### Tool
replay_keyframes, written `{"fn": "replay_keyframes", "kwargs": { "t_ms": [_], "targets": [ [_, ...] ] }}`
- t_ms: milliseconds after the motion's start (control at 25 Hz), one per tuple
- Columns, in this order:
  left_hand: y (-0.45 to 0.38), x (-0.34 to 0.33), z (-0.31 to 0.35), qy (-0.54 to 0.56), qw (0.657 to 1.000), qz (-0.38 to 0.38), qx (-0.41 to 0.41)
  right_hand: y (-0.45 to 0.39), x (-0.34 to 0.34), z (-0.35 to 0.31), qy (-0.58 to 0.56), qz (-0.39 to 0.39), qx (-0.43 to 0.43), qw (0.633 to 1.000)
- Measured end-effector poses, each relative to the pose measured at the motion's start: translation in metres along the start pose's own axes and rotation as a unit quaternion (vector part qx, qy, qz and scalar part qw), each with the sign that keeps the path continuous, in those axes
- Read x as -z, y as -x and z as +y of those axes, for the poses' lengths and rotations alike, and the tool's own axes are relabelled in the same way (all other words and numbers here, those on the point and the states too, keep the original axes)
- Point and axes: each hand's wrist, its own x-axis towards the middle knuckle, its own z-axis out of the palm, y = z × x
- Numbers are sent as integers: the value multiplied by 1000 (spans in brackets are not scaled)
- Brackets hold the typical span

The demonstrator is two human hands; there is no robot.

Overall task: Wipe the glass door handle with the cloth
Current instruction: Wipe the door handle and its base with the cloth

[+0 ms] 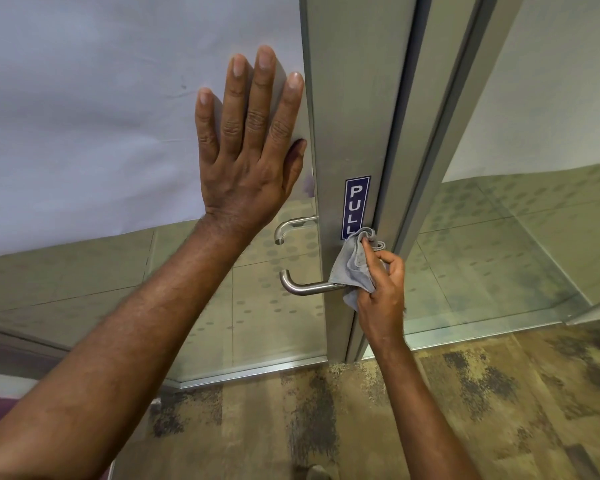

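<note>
A brushed-steel lever handle (300,286) sticks out to the left from the grey metal door stile (355,116). My right hand (381,296) grips a crumpled grey cloth (352,265) and presses it over the handle's base where it meets the stile. The cloth hides that end of the handle and the bottom of a blue PULL sticker (356,202). My left hand (253,140) lies flat with fingers spread against the frosted glass panel (101,116), just left of the stile and above the handle.
A second lever handle (291,226) shows through the glass on the far side of the door. Another metal frame post (465,98) stands right of the stile, with a glass panel (534,237) beyond. Patterned brown carpet (430,410) covers the floor below.
</note>
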Motion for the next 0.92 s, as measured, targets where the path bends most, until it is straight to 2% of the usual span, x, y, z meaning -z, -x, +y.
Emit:
{"fn": "replay_keyframes", "kwargs": {
  "t_ms": [160,240,360,520,560,680,720,800,920],
  "targets": [
    [1,-1,0,4,1000,-1,0,19,-12,28,17,-4,-56,998],
    [1,-1,1,4,1000,-1,0,33,-18,47,31,-29,-99,994],
    [-1,-3,0,7,1000,6,-4,48,-33,59,-18,-40,-245,969],
    [-1,-5,-1,21,1000,0,0,58,-35,50,-90,-109,-313,939],
    [-1,-5,0,23,1000,0,-1,58,-29,45,-108,-90,-310,940],
    [0,-4,1,27,1000,-3,-1,56,-1,21,-147,74,-329,930],
    [-1,-4,1,27,1000,-3,-1,54,9,10,-160,119,-316,927],
    [-1,-4,0,25,1000,-3,-1,44,25,-22,-166,163,-234,944],
    [0,-2,1,32,999,-8,0,20,29,-77,-97,146,-39,984]
  ]
}}
